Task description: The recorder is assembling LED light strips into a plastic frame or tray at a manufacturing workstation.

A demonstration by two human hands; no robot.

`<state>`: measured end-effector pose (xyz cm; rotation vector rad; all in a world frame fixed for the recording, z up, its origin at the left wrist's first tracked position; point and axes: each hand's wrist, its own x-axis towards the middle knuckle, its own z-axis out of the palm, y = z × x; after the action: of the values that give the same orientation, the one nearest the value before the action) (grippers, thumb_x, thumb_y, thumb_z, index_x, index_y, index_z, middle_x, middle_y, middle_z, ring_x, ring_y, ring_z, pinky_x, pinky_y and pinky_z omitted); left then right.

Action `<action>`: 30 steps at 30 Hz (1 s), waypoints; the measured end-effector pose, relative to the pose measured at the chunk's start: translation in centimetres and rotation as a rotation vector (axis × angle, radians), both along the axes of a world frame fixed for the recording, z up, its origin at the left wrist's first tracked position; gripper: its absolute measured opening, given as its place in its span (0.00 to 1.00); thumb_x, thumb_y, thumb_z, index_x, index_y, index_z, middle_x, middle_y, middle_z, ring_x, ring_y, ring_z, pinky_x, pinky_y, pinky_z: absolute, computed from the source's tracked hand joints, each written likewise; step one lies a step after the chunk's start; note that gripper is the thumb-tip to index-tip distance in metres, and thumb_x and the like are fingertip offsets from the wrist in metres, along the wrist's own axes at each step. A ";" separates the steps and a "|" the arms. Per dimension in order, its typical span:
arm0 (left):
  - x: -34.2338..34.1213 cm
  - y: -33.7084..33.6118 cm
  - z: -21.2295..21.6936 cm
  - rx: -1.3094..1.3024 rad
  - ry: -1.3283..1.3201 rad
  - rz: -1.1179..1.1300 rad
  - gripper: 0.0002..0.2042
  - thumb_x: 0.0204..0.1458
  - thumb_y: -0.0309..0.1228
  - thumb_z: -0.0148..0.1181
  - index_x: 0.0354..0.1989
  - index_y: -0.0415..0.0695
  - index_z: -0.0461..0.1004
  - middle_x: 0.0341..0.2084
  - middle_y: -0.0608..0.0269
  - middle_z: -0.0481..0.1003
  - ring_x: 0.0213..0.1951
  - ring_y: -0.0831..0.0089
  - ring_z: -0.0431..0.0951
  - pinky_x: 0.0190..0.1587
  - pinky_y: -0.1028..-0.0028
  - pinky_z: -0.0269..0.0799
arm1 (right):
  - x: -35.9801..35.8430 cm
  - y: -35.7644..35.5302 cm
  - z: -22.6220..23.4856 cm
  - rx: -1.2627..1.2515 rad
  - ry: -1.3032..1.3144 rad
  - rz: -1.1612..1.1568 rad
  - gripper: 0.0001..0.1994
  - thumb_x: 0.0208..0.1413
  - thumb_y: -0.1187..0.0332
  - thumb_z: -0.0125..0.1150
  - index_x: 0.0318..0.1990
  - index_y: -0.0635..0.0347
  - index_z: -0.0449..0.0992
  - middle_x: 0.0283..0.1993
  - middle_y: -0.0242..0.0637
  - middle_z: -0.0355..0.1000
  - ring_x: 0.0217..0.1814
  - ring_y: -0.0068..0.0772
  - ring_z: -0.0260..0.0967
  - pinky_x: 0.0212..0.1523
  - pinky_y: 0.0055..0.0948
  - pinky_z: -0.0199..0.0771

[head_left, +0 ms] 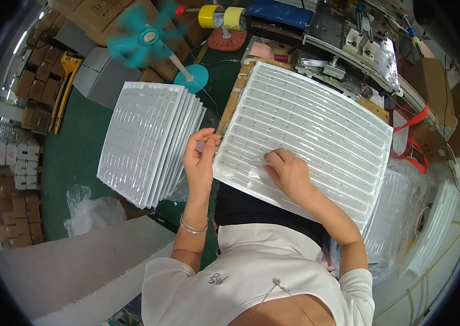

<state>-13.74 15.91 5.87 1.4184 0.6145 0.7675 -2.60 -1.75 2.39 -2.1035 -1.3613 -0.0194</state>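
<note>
White plastic tray (317,125) under flat right hand (288,173); left hand (199,157) pinching its edge.

Two hands: left hand (200,157), right hand (290,174). One tray (317,119) lies flat; one tray stack (148,141) stands beside it. One fan (148,38), two tape rolls (222,16).

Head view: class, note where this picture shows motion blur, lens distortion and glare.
Head view: the teal fan has blades smeared by motion; the straight rows of the white ribbed tray bow outward and a black rim rings the frame, both from the fisheye; soft glare washes the fanned stack of trays; the left hand and right hand are sharp.
</note>
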 end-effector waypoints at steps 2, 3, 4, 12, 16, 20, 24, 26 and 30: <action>0.3 -0.2 0.4 -0.008 0.004 -0.012 0.09 0.56 0.22 0.51 0.44 0.37 0.71 0.34 0.61 0.74 0.37 0.79 0.72 0.42 0.80 0.68 | 0.0 -0.2 -0.2 -0.007 0.004 0.004 0.10 0.43 0.70 0.64 0.33 0.55 0.71 0.32 0.33 0.68 0.32 0.34 0.69 0.27 0.32 0.72; 0.4 -0.3 0.5 -0.019 0.004 -0.012 0.09 0.56 0.22 0.51 0.44 0.36 0.71 0.34 0.61 0.74 0.37 0.78 0.72 0.42 0.80 0.68 | -0.1 -0.3 -0.4 -0.017 0.006 0.021 0.10 0.43 0.69 0.64 0.33 0.55 0.70 0.32 0.33 0.68 0.32 0.34 0.69 0.27 0.32 0.72; 0.4 -0.4 0.4 -0.020 0.009 -0.019 0.09 0.56 0.22 0.51 0.44 0.36 0.71 0.34 0.61 0.74 0.37 0.78 0.72 0.42 0.80 0.68 | -0.3 -0.3 -0.4 -0.018 0.010 0.014 0.10 0.43 0.69 0.64 0.33 0.55 0.70 0.32 0.33 0.68 0.32 0.34 0.69 0.27 0.32 0.72; 0.8 -0.1 -0.5 0.077 0.081 -0.064 0.11 0.55 0.24 0.52 0.45 0.36 0.69 0.36 0.59 0.74 0.38 0.77 0.73 0.42 0.78 0.68 | -0.5 0.4 -0.3 -0.183 -0.073 0.006 0.10 0.45 0.67 0.64 0.35 0.55 0.70 0.29 0.34 0.65 0.32 0.35 0.68 0.26 0.34 0.71; 1.2 0.2 -0.5 0.067 0.084 -0.054 0.11 0.54 0.24 0.52 0.45 0.36 0.69 0.36 0.60 0.74 0.38 0.77 0.73 0.43 0.78 0.68 | 0.1 0.1 0.2 -0.097 -0.034 -0.001 0.10 0.44 0.68 0.64 0.32 0.57 0.69 0.30 0.35 0.64 0.30 0.34 0.67 0.24 0.31 0.70; 1.2 0.1 0.2 0.058 0.080 -0.035 0.11 0.54 0.23 0.51 0.45 0.36 0.70 0.36 0.60 0.74 0.38 0.77 0.73 0.43 0.78 0.68 | -0.1 -1.4 1.0 -0.112 -0.011 0.119 0.10 0.45 0.71 0.60 0.36 0.55 0.71 0.31 0.34 0.65 0.31 0.33 0.68 0.25 0.32 0.71; 1.4 -0.2 -0.5 0.050 0.027 -0.077 0.12 0.51 0.17 0.46 0.44 0.36 0.70 0.35 0.61 0.73 0.38 0.78 0.71 0.45 0.78 0.67 | -1.1 -2.2 0.3 -0.270 -0.108 0.220 0.11 0.47 0.71 0.55 0.40 0.52 0.72 0.32 0.33 0.66 0.32 0.33 0.69 0.27 0.31 0.72; 1.6 -0.3 -0.9 0.113 0.051 -0.123 0.15 0.48 0.15 0.45 0.44 0.36 0.70 0.35 0.61 0.73 0.39 0.77 0.71 0.46 0.78 0.67 | -1.3 -2.4 0.3 -0.282 -0.105 0.201 0.11 0.47 0.72 0.51 0.39 0.53 0.73 0.32 0.33 0.67 0.32 0.33 0.70 0.28 0.30 0.73; 2.0 -0.9 -1.2 0.186 0.057 -0.141 0.15 0.46 0.16 0.46 0.42 0.36 0.71 0.34 0.61 0.74 0.36 0.77 0.72 0.44 0.77 0.68 | -1.2 -2.8 0.3 -0.280 -0.055 0.194 0.12 0.44 0.71 0.60 0.39 0.51 0.73 0.33 0.34 0.68 0.32 0.34 0.71 0.28 0.31 0.74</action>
<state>-11.77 14.99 4.66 1.6411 0.4905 0.6881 -3.77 -4.53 2.70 -2.1975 -1.6781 0.2062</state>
